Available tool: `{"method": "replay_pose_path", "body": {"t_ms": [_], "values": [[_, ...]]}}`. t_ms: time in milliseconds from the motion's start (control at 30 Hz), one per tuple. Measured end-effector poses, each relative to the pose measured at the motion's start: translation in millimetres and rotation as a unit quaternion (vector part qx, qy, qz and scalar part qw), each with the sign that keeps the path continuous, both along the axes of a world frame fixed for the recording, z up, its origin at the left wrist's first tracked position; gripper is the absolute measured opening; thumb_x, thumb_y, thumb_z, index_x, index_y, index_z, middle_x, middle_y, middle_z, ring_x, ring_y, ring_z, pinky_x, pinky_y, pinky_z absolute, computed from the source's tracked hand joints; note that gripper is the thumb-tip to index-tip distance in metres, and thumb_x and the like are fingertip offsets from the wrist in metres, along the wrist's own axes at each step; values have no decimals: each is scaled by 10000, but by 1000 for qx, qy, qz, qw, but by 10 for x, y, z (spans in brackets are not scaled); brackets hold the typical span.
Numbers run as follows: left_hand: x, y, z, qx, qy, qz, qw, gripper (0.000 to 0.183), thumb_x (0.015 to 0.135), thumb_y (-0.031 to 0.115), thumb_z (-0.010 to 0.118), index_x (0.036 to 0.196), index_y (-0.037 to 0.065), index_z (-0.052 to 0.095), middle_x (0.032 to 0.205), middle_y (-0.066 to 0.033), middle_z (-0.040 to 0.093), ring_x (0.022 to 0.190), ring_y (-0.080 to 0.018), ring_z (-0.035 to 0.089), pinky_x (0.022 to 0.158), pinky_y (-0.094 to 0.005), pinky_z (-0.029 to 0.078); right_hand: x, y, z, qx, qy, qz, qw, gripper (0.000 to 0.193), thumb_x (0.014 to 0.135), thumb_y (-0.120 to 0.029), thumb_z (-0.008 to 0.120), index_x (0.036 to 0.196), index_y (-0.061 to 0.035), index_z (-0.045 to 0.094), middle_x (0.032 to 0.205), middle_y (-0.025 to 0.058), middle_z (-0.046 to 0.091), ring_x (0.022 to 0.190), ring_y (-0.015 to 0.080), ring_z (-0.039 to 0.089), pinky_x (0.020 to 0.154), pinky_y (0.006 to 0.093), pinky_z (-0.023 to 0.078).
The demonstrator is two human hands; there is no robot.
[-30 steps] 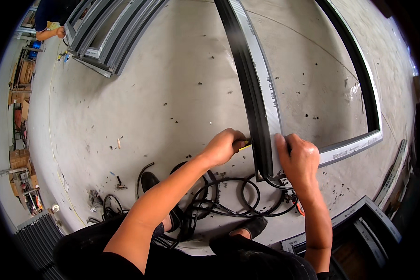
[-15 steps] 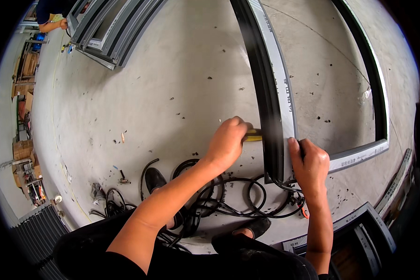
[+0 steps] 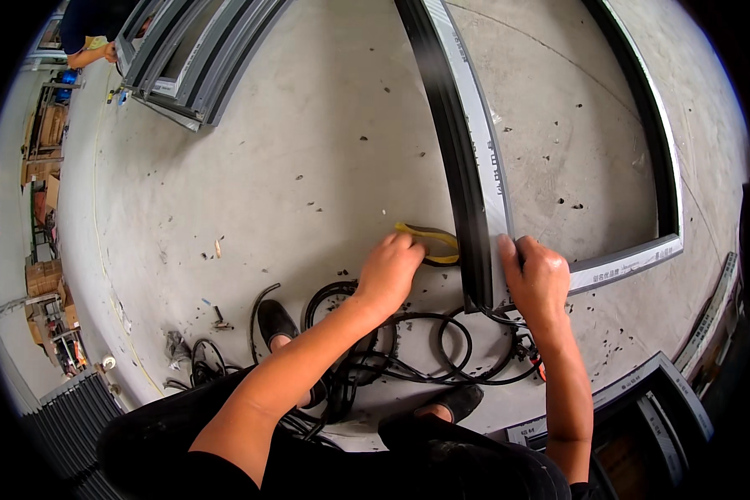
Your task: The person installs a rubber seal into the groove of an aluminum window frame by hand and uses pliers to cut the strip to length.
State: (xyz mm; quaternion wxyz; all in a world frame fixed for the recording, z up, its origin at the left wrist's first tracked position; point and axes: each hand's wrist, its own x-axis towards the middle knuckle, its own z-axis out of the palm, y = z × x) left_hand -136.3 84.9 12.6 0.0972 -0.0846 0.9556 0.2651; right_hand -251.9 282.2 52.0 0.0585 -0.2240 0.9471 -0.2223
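My left hand [image 3: 389, 271] is closed on a yellow-and-black handled tool that looks like pliers [image 3: 446, 239]. Its handles are spread apart, and its head is hidden at the black grooved side of an upright grey window frame [image 3: 485, 158]. My right hand [image 3: 540, 273] grips this frame near its lower left corner, thumb on the light printed face, fingers curled out of sight. A black rubber strip [image 3: 500, 317] comes off the frame's lower end and runs toward coils of black strip [image 3: 408, 382] on the floor.
More grey frames [image 3: 200, 67] stand at the far left beside another person's arm [image 3: 92, 57]. Another frame [image 3: 608, 396] lies at the lower right. Dark scraps dot the concrete floor [image 3: 250, 167]. Cartons and shelving [image 3: 48, 200] line the left wall.
My left hand has moved slightly left and down, and the handles now show spread apart. The frame and my right hand appear shifted a little left; the right hand keeps its grip.
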Motion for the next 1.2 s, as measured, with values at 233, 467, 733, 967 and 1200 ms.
{"method": "replay_pose_path", "body": {"t_ms": [233, 467, 733, 967, 1200], "values": [[-72, 116, 332, 77, -12, 87, 993, 166, 834, 108, 623, 954, -6, 613, 962, -128, 630, 874, -331, 592, 782, -380, 487, 7, -55, -85, -7, -7, 9, 1000, 459, 870, -362, 621, 575, -29, 507, 471, 163, 492, 443, 361, 513, 456, 432, 418], [268, 379, -310, 439, -149, 328, 823, 380, 982, 302, 481, 1020, -52, 613, 831, -104, 661, 716, -180, 610, 689, -323, 490, 41, -278, -91, -16, -9, 21, 1000, 440, 882, -340, 605, 586, -36, 486, 491, 152, 508, 465, 353, 524, 482, 421, 426], [33, 201, -90, 232, -113, 303, 918, 341, 949, 296, 517, 975, -27, 623, 814, -167, 667, 706, -273, 644, 675, -353, 487, 650, 366, 96, -101, 107, 94, 985, 226, 755, -107, 689, 945, -31, 593, 953, 120, 575, 842, 310, 538, 743, 406, 428], [-381, -77, -160, 302, -17, 324, 897, 279, 949, 219, 505, 1028, -23, 618, 877, -136, 671, 777, -231, 645, 716, -335, 489, 1240, 841, -330, 61, 0, 39, 997, 420, 692, -124, 724, 1080, -49, 583, 1069, 112, 582, 988, 303, 544, 869, 419, 430], [-630, -43, -316, 392, -99, 342, 848, 251, 971, 157, 482, 1085, -33, 601, 911, -100, 670, 838, -180, 648, 741, -316, 519, 1200, 860, -528, 76, 100, -3, 992, 328, 735, -104, 646, 1055, -65, 589, 1071, 81, 593, 999, 276, 558, 875, 406, 441]]}}
